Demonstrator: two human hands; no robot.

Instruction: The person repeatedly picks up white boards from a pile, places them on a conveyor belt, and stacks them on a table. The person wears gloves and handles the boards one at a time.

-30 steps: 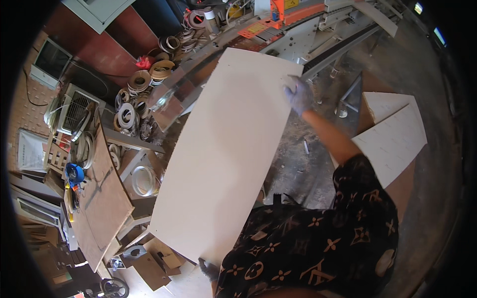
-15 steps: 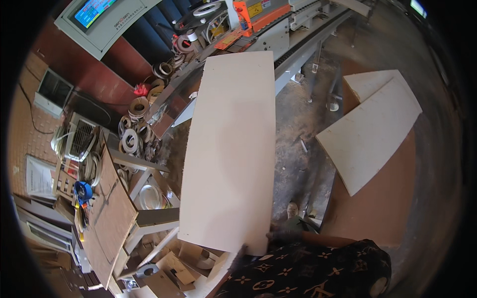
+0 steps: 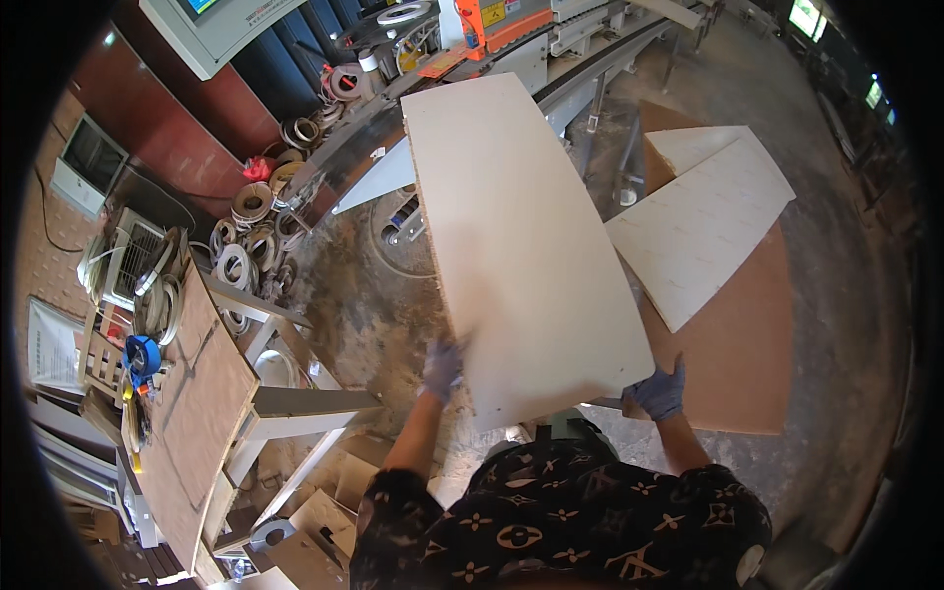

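A long white board (image 3: pixel 521 236) with a rough brown left edge stretches away from me, its far end by the machine. My left hand (image 3: pixel 444 369), in a greyish glove, is closed on the board's left edge near the close end; the fingers are slightly blurred. At the near right corner, my right hand (image 3: pixel 659 391) in a like glove grips the board, its thumb raised beside the edge. Part of each hand's fingers is hidden by the panel.
An orange and grey machine (image 3: pixel 506 25) with a long rail is beyond the board. To the right, white panels (image 3: pixel 703 221) lie on a brown sheet (image 3: pixel 737 354). A wooden workbench (image 3: pixel 192 413) stands left, near rolls of edge banding (image 3: pixel 236 265) and cardboard boxes (image 3: pixel 320 536).
The board has turned, its near end swinging right. My left hand has moved from its near end to its left edge; my right hand now shows at the near right corner.
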